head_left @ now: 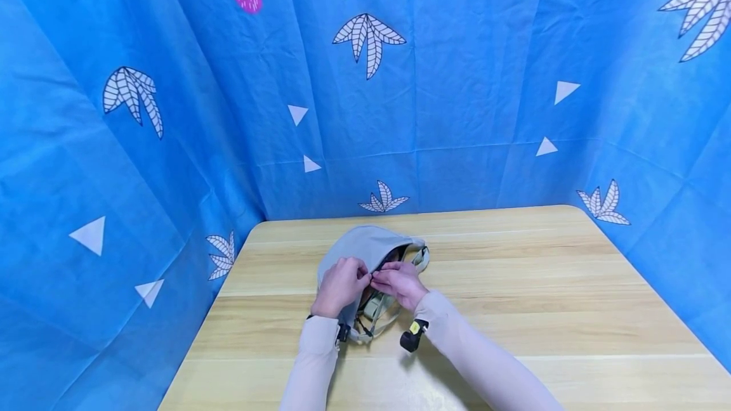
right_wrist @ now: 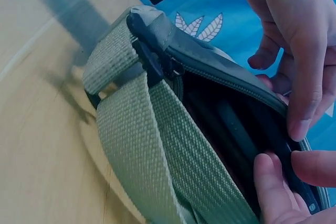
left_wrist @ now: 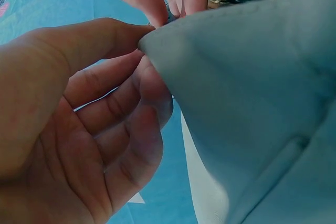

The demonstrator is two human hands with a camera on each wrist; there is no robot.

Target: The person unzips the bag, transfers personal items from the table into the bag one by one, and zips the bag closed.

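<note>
As the grey fabric pouch [head_left: 365,249] lies on the wooden bench [head_left: 514,284], just left of the bench's middle, it is judged soft, light and limp: the cloth folds freely in the left wrist view, and only the zip line and the woven strap [right_wrist: 157,145] look firmer. Left of the pouch's open mouth, the left hand [head_left: 338,285] is seen with thumb and fingers pinched on the edge of the pouch cloth [left_wrist: 220,108]. Right of that mouth, the right hand [head_left: 401,283] is seen with fingertips [right_wrist: 302,124] closed on the zip edge, probably on the slider, though the slider itself is hidden. The best hold is judged to be the seam beside the zip, one side pinned while the other is pulled; slack cloth would bunch otherwise. The long axis is judged to run from near the person toward the far right of the bench, strap buckle [right_wrist: 149,51] at the far end, the opening facing right and up.
</note>
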